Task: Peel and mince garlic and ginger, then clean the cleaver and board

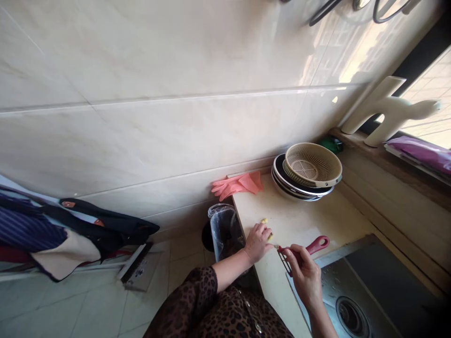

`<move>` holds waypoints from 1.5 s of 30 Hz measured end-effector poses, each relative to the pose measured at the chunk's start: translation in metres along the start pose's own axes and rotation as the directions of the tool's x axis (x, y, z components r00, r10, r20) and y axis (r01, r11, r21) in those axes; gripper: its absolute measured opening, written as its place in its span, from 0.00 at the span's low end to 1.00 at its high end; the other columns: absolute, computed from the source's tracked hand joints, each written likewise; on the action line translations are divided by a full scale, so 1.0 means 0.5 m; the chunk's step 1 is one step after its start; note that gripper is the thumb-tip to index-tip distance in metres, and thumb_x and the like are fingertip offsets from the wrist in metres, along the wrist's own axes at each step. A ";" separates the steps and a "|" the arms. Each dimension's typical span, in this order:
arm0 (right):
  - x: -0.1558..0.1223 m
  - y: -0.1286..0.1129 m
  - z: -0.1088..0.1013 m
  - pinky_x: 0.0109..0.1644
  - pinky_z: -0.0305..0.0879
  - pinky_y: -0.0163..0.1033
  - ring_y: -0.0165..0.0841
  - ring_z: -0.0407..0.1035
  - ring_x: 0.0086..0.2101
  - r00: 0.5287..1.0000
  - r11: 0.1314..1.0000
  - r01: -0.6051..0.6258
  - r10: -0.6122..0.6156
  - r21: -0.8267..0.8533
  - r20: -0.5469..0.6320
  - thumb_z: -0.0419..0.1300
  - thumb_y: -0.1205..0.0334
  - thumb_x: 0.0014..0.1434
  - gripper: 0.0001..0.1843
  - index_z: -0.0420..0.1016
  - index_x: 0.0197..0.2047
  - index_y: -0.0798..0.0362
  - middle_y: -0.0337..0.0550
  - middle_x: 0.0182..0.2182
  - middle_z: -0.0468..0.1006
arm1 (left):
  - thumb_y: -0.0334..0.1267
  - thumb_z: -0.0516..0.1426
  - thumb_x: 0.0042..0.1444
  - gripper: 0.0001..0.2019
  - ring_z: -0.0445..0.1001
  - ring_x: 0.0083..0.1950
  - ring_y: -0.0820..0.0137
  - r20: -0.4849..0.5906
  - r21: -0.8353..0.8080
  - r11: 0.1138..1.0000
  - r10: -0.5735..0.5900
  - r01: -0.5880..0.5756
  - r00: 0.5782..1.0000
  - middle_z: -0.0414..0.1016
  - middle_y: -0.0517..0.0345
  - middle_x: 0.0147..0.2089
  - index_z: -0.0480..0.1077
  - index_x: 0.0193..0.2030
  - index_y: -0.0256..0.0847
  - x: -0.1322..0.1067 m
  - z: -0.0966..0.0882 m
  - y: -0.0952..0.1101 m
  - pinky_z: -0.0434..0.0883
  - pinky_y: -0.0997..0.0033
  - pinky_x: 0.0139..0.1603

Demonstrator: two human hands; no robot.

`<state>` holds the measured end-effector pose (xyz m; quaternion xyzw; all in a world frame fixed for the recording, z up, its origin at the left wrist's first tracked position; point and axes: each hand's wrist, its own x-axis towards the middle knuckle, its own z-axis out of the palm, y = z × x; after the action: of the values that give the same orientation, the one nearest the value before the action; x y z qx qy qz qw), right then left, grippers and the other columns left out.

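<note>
My left hand point(259, 241) is over the counter point(250, 206) near its left edge, fingers curled round a small yellowish piece point(270, 236) that looks like ginger. Most of that piece is hidden by the fingers. Another yellow bit point(264, 220) shows just beyond the fingertips. A peeler with a red handle point(319, 243) is gripped in my right hand point(305, 272), close to the sink's edge. Its handle end with a hanging hole sticks out behind the hand, and its metal head point(284, 261) lies beside my left thumb.
Pink rubber gloves point(243, 184) lie at the counter's back left corner. A beige colander point(313, 164) rests on stacked bowls point(280, 173) by the wall. The sink point(327, 281) is at right; a lined bin point(225, 227) stands below the counter's left edge.
</note>
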<state>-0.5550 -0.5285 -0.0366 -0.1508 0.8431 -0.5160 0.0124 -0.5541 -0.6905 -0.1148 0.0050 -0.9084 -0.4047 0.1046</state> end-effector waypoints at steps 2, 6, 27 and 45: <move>0.017 -0.003 0.006 0.23 0.64 0.33 0.30 0.67 0.21 1.000 1.000 0.014 -0.014 0.018 0.004 0.57 0.44 0.56 0.18 0.71 0.32 0.52 0.40 0.23 0.77 | 0.30 0.62 0.49 0.11 0.66 0.49 0.58 -0.013 -0.021 0.998 -0.062 0.061 0.998 0.71 0.51 0.42 0.73 0.41 0.43 0.006 0.007 0.004 0.61 0.57 0.52; 0.043 0.007 0.022 0.23 0.66 0.34 0.32 0.70 0.22 1.000 0.999 0.006 -0.006 0.051 -0.003 0.57 0.44 0.56 0.18 0.70 0.32 0.52 0.42 0.24 0.78 | 0.32 0.61 0.50 0.10 0.70 0.43 0.63 -0.064 -0.427 0.881 -0.253 0.203 0.965 0.71 0.53 0.40 0.73 0.40 0.41 -0.012 -0.028 -0.001 0.67 0.62 0.45; 0.011 -0.082 0.249 0.24 0.65 0.34 0.30 0.67 0.20 0.772 0.953 0.259 -0.301 0.156 0.559 0.54 0.47 0.60 0.14 0.69 0.35 0.50 0.38 0.23 0.75 | 0.26 0.63 0.34 0.10 0.68 0.29 0.74 -0.043 -0.891 0.353 -0.690 0.284 0.723 0.71 0.61 0.26 0.70 0.28 0.36 -0.251 -0.200 0.019 0.63 0.75 0.31; 0.016 -0.046 0.266 0.25 0.64 0.34 0.31 0.69 0.21 0.843 0.976 0.200 -0.215 0.083 0.493 0.54 0.46 0.59 0.15 0.68 0.34 0.50 0.38 0.22 0.75 | 0.33 0.62 0.36 0.12 0.67 0.22 0.76 0.158 -0.986 -0.061 -0.674 0.158 0.722 0.71 0.61 0.24 0.68 0.31 0.36 -0.257 -0.173 -0.004 0.60 0.76 0.25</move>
<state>-0.5334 -0.6555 -0.0776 -0.3689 0.7826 -0.4694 0.1761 -0.4116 -0.7434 -0.0838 0.3022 -0.3085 -0.8936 0.1222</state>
